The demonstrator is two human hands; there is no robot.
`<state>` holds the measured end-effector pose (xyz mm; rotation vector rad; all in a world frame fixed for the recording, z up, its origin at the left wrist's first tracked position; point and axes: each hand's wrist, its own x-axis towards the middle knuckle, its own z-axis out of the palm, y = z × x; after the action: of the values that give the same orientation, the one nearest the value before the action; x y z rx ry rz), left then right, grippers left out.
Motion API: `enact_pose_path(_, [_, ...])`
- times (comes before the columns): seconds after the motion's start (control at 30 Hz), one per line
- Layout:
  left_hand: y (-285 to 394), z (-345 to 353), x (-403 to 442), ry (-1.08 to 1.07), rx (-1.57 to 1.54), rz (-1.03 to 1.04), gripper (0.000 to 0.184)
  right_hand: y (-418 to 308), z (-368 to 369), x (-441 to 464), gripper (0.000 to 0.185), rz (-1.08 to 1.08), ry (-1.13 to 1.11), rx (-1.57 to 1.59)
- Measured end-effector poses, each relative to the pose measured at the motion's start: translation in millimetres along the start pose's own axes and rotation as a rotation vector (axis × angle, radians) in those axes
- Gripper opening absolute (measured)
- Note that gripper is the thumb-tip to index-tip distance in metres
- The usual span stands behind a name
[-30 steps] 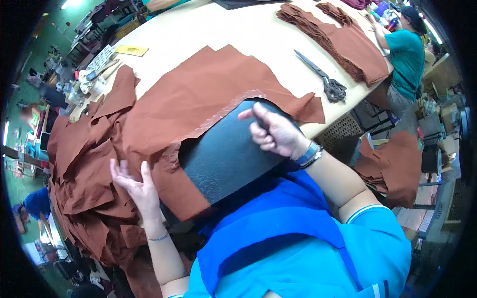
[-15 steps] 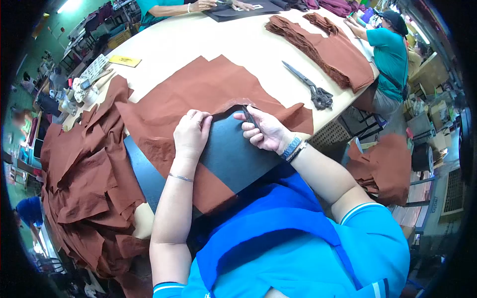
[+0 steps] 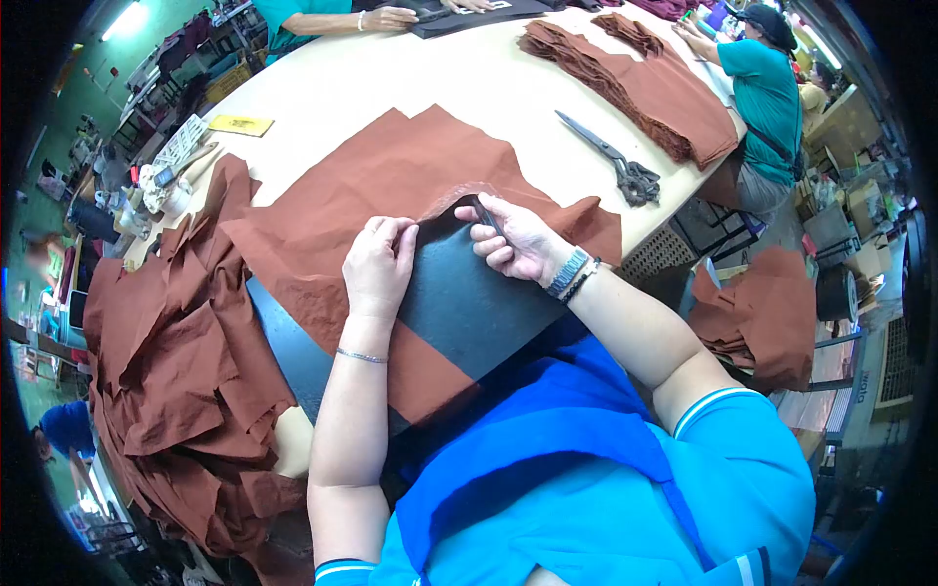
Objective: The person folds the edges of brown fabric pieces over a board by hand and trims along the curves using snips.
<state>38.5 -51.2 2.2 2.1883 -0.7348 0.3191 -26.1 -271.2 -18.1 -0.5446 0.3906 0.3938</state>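
Twelve o'clock is straight ahead of the person. The brown cloth [image 3: 391, 171] lies partly on the pale table [image 3: 322, 83] and partly on a dark board [image 3: 469, 298] near the lap. The board is perhaps there to give the cloth a firm base. The left hand [image 3: 375, 269] has its thumb and finger together, pinching the cloth's edge, maybe so it stays up and does not slip. At three o'clock from it, the right hand [image 3: 523, 242] curls around a small dark tool [image 3: 487, 215], with its tip by that same edge. It looks held like a pen, perhaps for careful work.

Big shears [image 3: 611, 156] lie at one o'clock, likely put there within easy reach. A heap of brown pieces [image 3: 171, 371] sits at nine o'clock.

At four o'clock, a grey panel [image 3: 861, 391] has sideways letters like "wata". Marks on the yellow pad [image 3: 239, 125], at eleven o'clock, are too small to read.
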Motion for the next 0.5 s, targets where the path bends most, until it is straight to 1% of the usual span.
enact_pose_path(0.1, [-2.7,0.2,1.4,0.008,-0.014,-0.013,0.011,3.8,5.3,-11.1,0.038,0.033,0.001,-0.055])
enact_pose_path(0.37, [0.6,-1.3,0.8,0.002,-0.005,0.001,0.01,1.2,4.9,-1.2,0.036,-0.007,-0.033,-0.004])
enact_pose_path(0.47, [0.6,-0.8,1.0,0.0,0.008,0.006,0.01,4.1,6.3,-1.7,0.036,-0.049,0.039,0.0])
enact_pose_path(0.5, [0.6,-0.7,1.0,0.001,0.007,0.008,0.01,4.2,3.7,-0.1,0.036,-0.049,0.022,-0.006])
